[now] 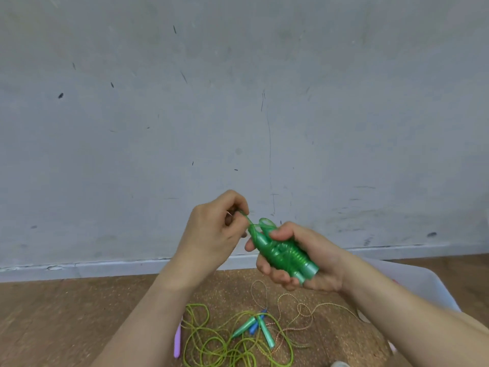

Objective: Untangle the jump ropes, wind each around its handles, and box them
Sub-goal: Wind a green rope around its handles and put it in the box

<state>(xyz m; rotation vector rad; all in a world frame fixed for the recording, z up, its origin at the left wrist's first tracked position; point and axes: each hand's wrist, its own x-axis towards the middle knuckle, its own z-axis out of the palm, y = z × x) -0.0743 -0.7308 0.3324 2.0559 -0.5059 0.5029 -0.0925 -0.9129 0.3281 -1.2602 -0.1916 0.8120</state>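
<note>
- Grey, scuffed wall fills the upper view; a pale skirting meets a wooden floor below it.
- Cork mat lies on the floor at 6 o'clock, beneath both hands.
- Right hand, toward 5 o'clock of centre: its grip is closed round the green bundle, with fingers underneath and thumb on top.
- Green bundle: two handles side by side with rope wound round their middle. The butt ends point to 4 o'clock and the tapered ends to 11 o'clock. It is held in the air above the mat.
- Left hand, at 9 o'clock of the bundle: its grip pinches the rope tail between thumb and fingertips. The tail runs taut from the tapered ends, beside a small loop.
- Lime rope lies in tangled coils on the mat at 6 o'clock.
- Loose handles, two and green, lie among those coils.
- Blue handle lies between the loose handles, touching them.
- Speckled rope loops over the mat at 5 o'clock.
- Purple handle lies at 7 o'clock, at the mat's left edge.
- White box sits at 4 o'clock, partly behind the right forearm, so its contents are mostly hidden.
</note>
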